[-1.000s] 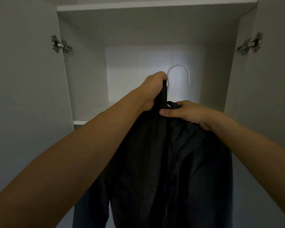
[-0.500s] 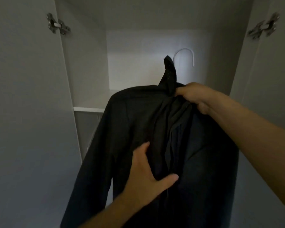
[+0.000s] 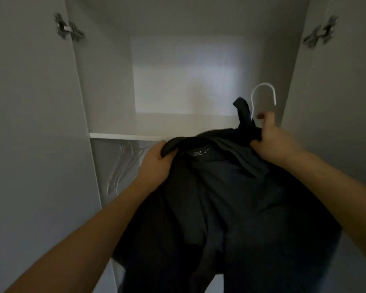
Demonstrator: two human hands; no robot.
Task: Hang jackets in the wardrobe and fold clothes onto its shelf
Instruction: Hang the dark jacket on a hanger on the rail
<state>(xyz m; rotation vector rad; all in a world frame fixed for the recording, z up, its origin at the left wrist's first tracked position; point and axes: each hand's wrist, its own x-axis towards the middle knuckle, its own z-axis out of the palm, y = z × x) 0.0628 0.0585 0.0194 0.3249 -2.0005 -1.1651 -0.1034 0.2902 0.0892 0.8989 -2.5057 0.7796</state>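
Because the dark, soft fabric jacket (image 3: 230, 197) droops limply, the left hand (image 3: 156, 163) grips its collar while the right hand (image 3: 273, 138) clutches the white wire hanger (image 3: 262, 98) neck, likely the firmest hold.

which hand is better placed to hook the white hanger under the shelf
Right. The right hand already grips the dark jacket at the neck just below the white wire hanger hook; the left hand only holds the jacket's collar.

Both bare forearms are extended forward and upward. The left hand (image 3: 154, 163) is curled, thumb on top, fingers tucked under what is gripped. The right hand (image 3: 273, 138) is held higher, fingers clenched in a fist-like grip, knuckles uppermost.
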